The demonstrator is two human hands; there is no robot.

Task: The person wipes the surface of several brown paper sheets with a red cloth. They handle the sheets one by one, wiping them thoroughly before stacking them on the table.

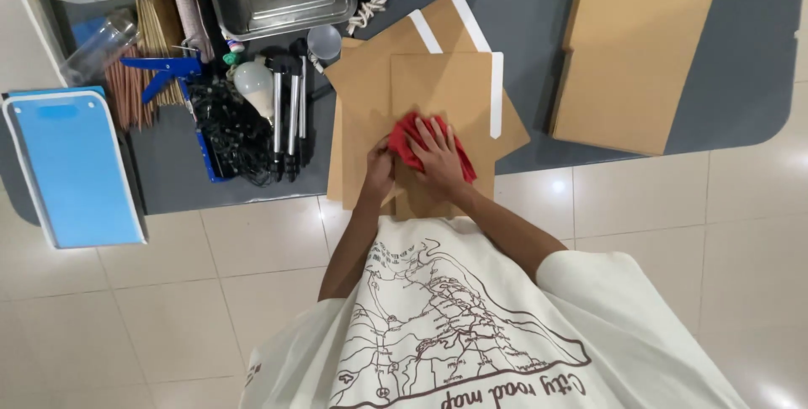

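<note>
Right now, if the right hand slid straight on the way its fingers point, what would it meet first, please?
The right hand lies flat on a red cloth, fingers toward the table's far side. It would likely cross the top brown envelope first, then its white flap strip. Depth is hard to judge.

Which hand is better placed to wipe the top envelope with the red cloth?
Right, probably. The right hand lies flat with spread fingers on the red cloth, which rests on the top envelope. The left hand sits curled at the cloth's left edge, so it looks better suited to steadying.
</note>
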